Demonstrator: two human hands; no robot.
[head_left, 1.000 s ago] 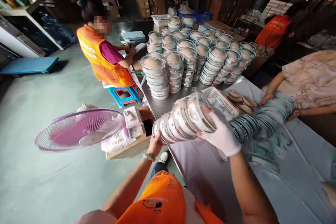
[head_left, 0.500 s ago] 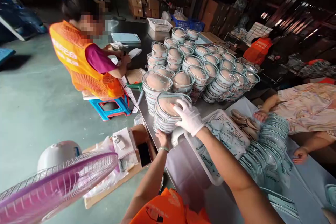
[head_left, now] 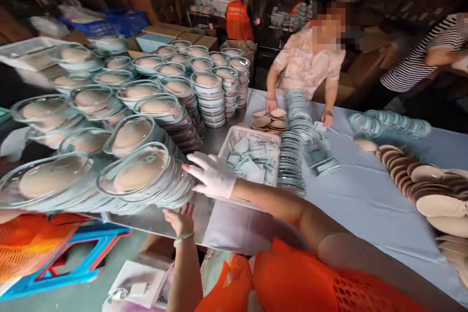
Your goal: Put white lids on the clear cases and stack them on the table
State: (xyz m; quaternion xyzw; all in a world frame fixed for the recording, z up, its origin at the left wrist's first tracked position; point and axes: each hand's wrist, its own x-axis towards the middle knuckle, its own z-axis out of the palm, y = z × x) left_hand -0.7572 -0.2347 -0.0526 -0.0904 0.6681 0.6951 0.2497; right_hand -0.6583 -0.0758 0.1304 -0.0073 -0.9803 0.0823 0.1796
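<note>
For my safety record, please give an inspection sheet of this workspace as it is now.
Surface: steel table, pale blue cloth on its right part.
Job's things: stacks of clear round lidded cases with beige pads.
Clutter: white plastic basket of sachets; loose beige pads; row of clear lids.
Hands: white-gloved right hand open beside the nearest stack; bare left hand open at the table edge.
Cables: nothing seen.
Surroundings: co-workers, cardboard boxes.

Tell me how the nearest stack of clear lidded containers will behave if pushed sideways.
The nearest stack already leans, so it would probably topple. The glossy plastic looks slippery and light, so layers may slide apart. The gloved right hand is beside it.
</note>
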